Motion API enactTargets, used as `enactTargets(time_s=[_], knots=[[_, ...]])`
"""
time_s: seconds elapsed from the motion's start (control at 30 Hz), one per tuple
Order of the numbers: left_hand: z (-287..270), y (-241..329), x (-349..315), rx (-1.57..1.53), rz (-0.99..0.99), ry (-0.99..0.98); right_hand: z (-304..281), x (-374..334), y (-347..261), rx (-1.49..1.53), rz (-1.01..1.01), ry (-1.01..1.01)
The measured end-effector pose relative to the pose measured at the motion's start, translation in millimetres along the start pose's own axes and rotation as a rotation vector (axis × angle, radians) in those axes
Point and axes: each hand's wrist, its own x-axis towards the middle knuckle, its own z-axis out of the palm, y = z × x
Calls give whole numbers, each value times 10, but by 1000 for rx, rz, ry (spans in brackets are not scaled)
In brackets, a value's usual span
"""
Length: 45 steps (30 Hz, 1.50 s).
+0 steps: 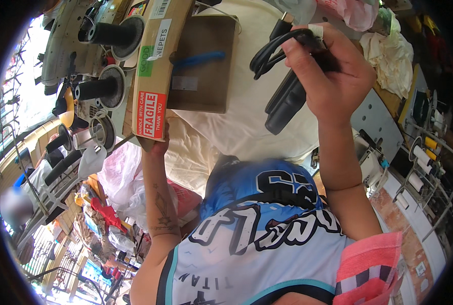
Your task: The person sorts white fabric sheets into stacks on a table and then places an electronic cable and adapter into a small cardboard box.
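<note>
On the left, an open cardboard box (pixel 203 104) is tipped so its inside shows. My left hand (pixel 159 146) grips the box by its near lower corner; most of its fingers are hidden behind the box wall. Inside the box lie a blue strip (pixel 201 59) and a pale label (pixel 184 83). My right hand (pixel 340 71), raised to the right of the box, is closed round a coiled black cable (pixel 263 57) with a plug at its end. It also holds a long black device (pixel 286 101) hanging below the coil, whose kind I cannot make out.
Cream cloth (pixel 236 132) spreads beneath the box and my hands. Black thread spools (pixel 104 86) stand at the left beside a machine. Plastic bags (pixel 119 173) pile up at the lower left. A rack with thread cones (pixel 422 155) is at the right.
</note>
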Motion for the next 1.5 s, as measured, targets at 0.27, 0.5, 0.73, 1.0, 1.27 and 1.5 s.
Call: enactTargets(time_s=[0.27, 0.5, 0.73, 1.0, 1.27, 1.5], knots=[[18, -27, -16, -9, -45, -52, -14, -20, 90, 33, 14, 5], [-7, -24, 4, -39, -31, -64, -33, -15, 147, -78, -56, -41], [-117, 37, 27, -31, -77, -105, -19, -24, 156, -80, -47, -43], [-97, 37, 18, -23, -65, -85, -16, -39, 149, -100, -57, -72], [-69, -25, 15, -26, -62, -151, 45, -72, 206, -94, -21, -141], [205, -144, -26, 127, 153, -41, 666, -411, 860, -704, 44, -901]])
